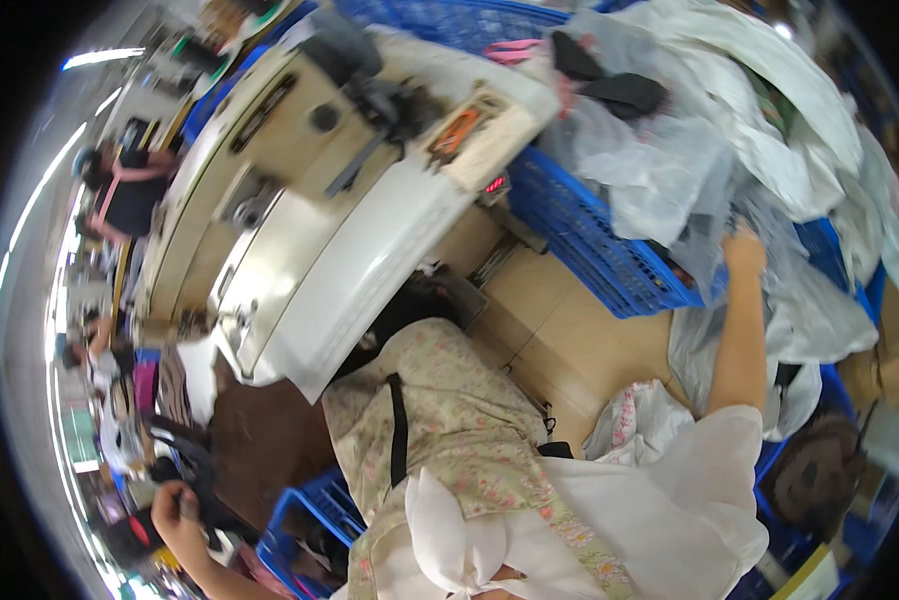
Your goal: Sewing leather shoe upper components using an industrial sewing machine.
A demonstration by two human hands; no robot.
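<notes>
My right hand (744, 252) reaches out to the right, over a blue plastic crate (594, 240). Its fingers close on a clear plastic bag (709, 215) in the heap above the crate, and their tips are partly hidden. Out at the lower left, my left hand (177, 512) is held away from my body with its fingers curled. Something small and dark may be between its fingertips, too small to name. In front of me stands a white sewing machine (269, 190) on its table, touched by neither hand.
White and clear bags (769, 90) pile high at the right, with dark cloth pieces (624, 92) on top. A white bag (634, 420) lies on the tiled floor (559, 310). Another blue crate (309, 510) stands by my left side. Other people (134, 195) sit at the far left.
</notes>
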